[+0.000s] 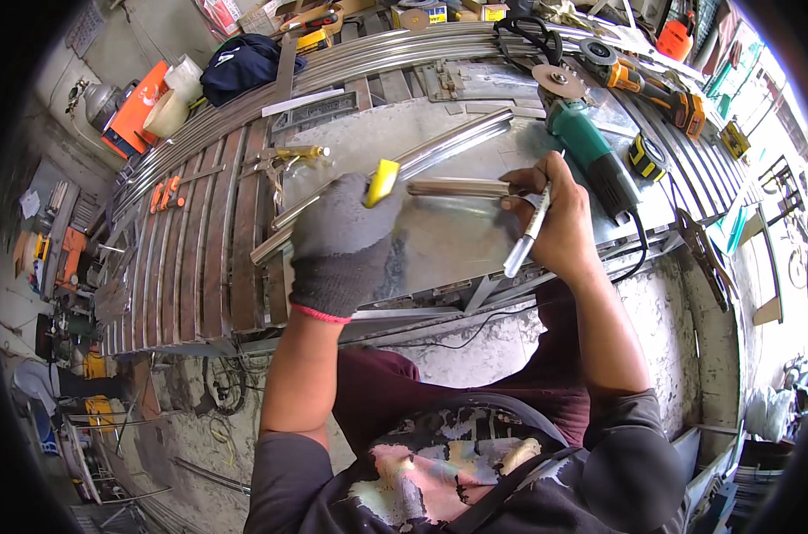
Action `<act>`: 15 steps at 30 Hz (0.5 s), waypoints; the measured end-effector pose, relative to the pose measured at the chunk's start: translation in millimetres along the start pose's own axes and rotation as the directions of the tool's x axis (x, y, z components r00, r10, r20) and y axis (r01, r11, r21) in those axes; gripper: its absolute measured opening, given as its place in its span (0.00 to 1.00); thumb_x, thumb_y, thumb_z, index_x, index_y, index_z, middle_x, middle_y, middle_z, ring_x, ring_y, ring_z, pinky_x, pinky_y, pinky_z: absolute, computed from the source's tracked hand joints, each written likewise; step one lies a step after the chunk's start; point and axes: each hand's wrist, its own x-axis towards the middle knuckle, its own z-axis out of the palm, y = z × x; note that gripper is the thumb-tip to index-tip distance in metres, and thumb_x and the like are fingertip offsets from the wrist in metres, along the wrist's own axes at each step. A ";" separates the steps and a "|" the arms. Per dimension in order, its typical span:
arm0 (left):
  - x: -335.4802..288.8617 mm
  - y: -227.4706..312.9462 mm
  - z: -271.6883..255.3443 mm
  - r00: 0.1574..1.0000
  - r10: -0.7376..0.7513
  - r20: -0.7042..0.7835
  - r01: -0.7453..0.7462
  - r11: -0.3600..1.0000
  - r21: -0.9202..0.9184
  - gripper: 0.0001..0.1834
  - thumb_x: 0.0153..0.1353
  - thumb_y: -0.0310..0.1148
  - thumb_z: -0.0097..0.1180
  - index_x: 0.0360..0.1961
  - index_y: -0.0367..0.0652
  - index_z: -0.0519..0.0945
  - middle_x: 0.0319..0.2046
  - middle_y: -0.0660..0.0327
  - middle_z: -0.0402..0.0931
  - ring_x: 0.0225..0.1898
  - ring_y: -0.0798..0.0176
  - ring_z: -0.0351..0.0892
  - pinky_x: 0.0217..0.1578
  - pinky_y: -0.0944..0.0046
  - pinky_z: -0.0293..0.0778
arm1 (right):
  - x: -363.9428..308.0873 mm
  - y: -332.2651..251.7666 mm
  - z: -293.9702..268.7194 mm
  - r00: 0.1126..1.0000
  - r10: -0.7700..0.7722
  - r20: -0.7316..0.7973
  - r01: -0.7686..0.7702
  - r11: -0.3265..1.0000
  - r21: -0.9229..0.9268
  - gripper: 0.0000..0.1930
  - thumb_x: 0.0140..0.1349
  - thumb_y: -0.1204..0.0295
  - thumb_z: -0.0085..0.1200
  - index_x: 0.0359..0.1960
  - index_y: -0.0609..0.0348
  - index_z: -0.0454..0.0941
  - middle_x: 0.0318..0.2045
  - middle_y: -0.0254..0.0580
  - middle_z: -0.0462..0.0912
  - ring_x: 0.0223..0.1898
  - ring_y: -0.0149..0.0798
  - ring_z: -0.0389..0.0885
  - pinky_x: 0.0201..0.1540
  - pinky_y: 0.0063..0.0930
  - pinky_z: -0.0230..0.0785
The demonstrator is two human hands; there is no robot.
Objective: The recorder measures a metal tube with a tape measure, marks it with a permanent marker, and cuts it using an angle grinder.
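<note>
My left hand (346,218), in a grey knit glove with a red cuff edge, is closed around a small bright yellow piece (383,182); I cannot tell its kind. My bare right hand (560,218) pinches the end of a short shiny metal profile (457,187), which points left toward the glove. A white marker pen (529,233) also sits between the right fingers, slanting down. Beneath both hands lies a flat metal sheet (448,254). Long shiny metal profiles (453,145) run diagonally behind and under the left hand.
A green angle grinder (591,151) lies right of my right hand, its disc (560,81) facing away, its cable hanging over the edge. Near it are a yellow-black tape measure (648,157) and a yellow cordless grinder (644,84). A brass-coloured clamp (302,152) rests on the slatted bench (210,240).
</note>
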 end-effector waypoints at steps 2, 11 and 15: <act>8.7 -11.2 -8.0 0.996 0.077 -0.049 -0.072 0.991 0.109 0.14 0.70 0.40 0.66 0.48 0.40 0.87 0.41 0.48 0.86 0.40 0.40 0.87 0.40 0.45 0.81 | -0.9 2.5 -6.0 0.998 0.048 0.044 -0.046 0.997 -0.062 0.22 0.57 0.81 0.71 0.40 0.60 0.64 0.42 0.56 0.92 0.46 0.64 0.91 0.47 0.49 0.81; 45.2 -15.7 -29.3 0.799 0.525 -0.293 -0.482 0.851 0.211 0.41 0.70 0.56 0.68 0.74 0.39 0.77 0.72 0.41 0.75 0.70 0.35 0.76 0.70 0.41 0.72 | -1.5 -12.9 -12.8 0.987 -0.114 0.110 0.144 0.934 -0.326 0.21 0.57 0.70 0.79 0.45 0.62 0.78 0.36 0.49 0.83 0.42 0.59 0.82 0.50 0.48 0.73; -6.0 7.0 -43.4 0.699 0.636 -0.327 -0.690 0.721 -0.071 0.44 0.67 0.60 0.69 0.76 0.42 0.77 0.76 0.46 0.71 0.76 0.37 0.70 0.75 0.36 0.63 | -9.7 -34.4 -25.5 0.906 -0.421 0.043 0.415 0.865 -0.281 0.24 0.59 0.60 0.79 0.45 0.60 0.78 0.37 0.45 0.82 0.41 0.54 0.80 0.48 0.46 0.72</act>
